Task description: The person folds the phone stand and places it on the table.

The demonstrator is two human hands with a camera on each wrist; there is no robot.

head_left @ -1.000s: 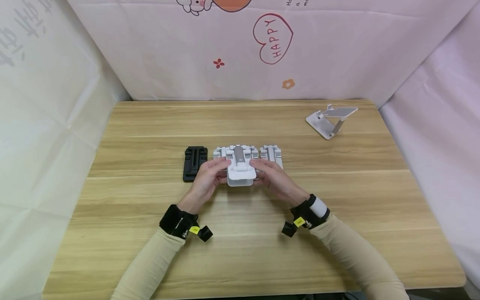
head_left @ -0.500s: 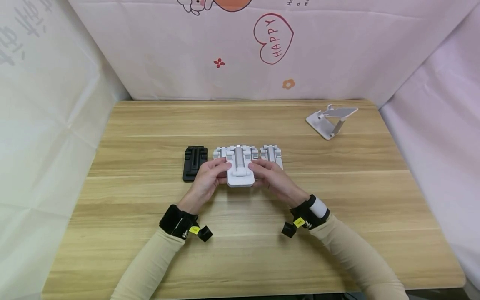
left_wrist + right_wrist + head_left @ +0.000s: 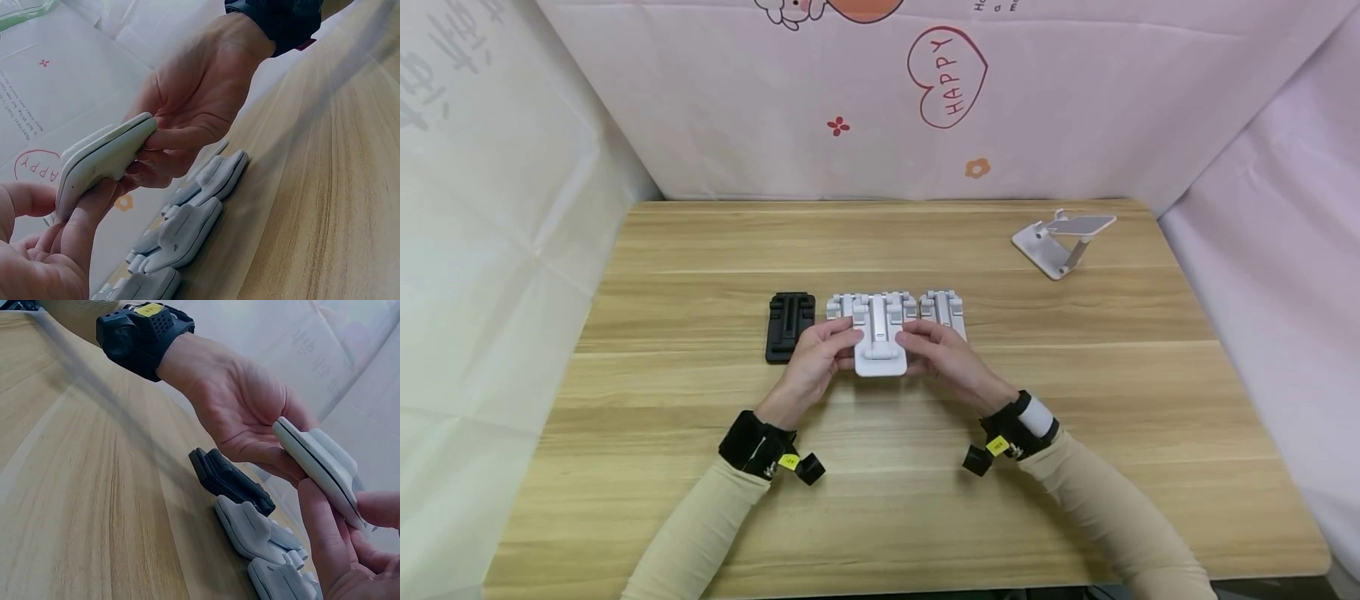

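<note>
A white phone stand, folded flat, is held up off the table between both hands at the middle of the head view. My left hand pinches its left edge, thumb on top and fingers beneath. On the opposite edge, my right hand grips it the same way. Both wrist views show the held stand side-on, its two layers pressed together with a thin dark seam. Beyond and below it, more folded white phone stands lie in a row, partly hidden by the hands and the held one.
A folded black phone stand lies at the left end of the row. At the back right of the wooden table stands an unfolded white phone stand. A printed cloth hangs behind the table's far edge.
The held phone stand had a gap between its top and bottom layers a second ago; these now lie together. It has tilted slightly, while both hands have stayed nearly in place.
</note>
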